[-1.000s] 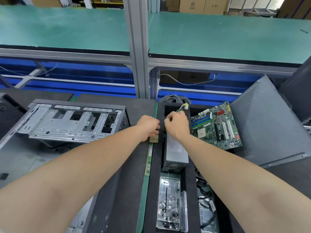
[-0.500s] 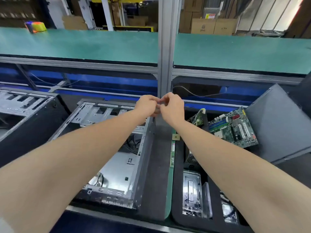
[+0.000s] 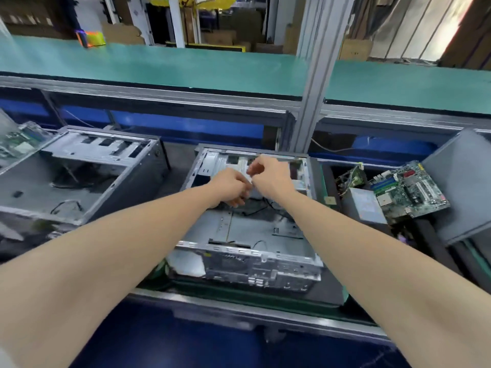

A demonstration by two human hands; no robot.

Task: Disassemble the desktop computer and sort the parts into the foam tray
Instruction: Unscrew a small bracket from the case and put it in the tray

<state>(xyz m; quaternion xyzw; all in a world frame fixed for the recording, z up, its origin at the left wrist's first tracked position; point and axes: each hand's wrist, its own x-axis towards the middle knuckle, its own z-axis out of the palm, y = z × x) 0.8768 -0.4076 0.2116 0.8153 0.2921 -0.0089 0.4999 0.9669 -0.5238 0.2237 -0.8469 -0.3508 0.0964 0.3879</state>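
No readable writing anywhere. The sticker on top of the PSU is a blur, and the cardboard boxes at the back show no legible print.

Desktop chassis sits open at centre on the lower bench. Its long axis runs away from the viewer, w/ the perforated rear I/O panel at the near edge and the drive-bay end at the far edge. Thin black cables lie across its floor.

Both hands are over the far half of the chassis, nearly touching each other. Left hand has fingers curled downward. Right hand has fingertips bunched toward the left hand. Too blurred where they meet, so can't tell if either holds anything.

Black foam tray is just right of the chassis. PSU lies in it, and the green motherboard rests tilted beside the PSU on the right. A wire bundle sits behind the PSU. A small tan square tag sits on the tray's left edge. Grey side panel leans at far right.

To the left is a 2nd open chassis, w/ another green board beyond it. Green bench top and an aluminium post stand behind.
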